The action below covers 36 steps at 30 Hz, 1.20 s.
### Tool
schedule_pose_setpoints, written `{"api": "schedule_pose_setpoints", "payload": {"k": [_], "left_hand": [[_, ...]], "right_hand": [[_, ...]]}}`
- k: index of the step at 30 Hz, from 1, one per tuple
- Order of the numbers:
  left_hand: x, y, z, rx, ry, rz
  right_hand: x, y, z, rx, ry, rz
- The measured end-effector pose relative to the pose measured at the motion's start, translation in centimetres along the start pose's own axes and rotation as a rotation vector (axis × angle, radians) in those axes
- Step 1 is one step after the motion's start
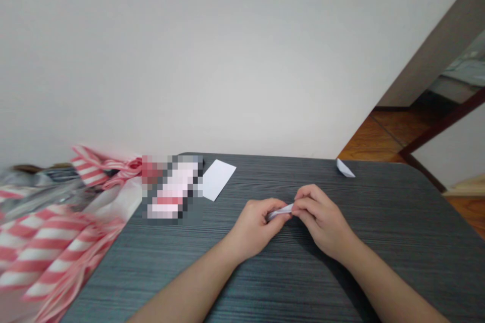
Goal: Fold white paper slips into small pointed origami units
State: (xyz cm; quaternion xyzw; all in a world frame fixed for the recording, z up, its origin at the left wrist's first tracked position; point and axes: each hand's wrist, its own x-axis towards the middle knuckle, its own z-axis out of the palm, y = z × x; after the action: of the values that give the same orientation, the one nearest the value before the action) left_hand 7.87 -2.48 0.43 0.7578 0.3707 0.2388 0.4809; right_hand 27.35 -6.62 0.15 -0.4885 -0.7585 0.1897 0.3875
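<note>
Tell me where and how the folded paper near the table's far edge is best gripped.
Probably pinch the folded paper by its tapered near end, from the near side: that tip points away from the wall; the other end sits near the far table edge.

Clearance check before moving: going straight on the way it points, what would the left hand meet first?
Likely the right hand, just ahead of the left hand along the folded white paper both hold; depth is unclear in this single view.
</note>
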Motion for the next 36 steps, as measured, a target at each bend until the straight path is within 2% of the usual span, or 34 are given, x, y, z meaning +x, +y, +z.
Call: {"api": "schedule_pose_setpoints", "payload": {"k": [7,11,15,26,36], "left_hand": [[-0.02,0.32,-0.18,-0.008,0.011,-0.008],[-0.05,0.13,-0.15,-0.057,0.011,-0.019],[-0.06,0.08,-0.13,-0.114,0.032,-0.040],[0.03,0.15,-0.04,-0.151,-0.004,-0.071],[-0.05,0.35,-0.24,-0.173,-0.068,-0.070]], "right_hand": [[0.01,-0.20,0.01,0.013,0.015,0.021],[-0.31,0.09,0.38,0.061,0.044,0.115],[-0.34,0.19,0.44,0.105,-0.018,0.184],[0.13,-0.43,0.23,0.191,-0.079,0.197],[-0.04,-0.22,0.18,0.194,-0.050,0.140]]}}
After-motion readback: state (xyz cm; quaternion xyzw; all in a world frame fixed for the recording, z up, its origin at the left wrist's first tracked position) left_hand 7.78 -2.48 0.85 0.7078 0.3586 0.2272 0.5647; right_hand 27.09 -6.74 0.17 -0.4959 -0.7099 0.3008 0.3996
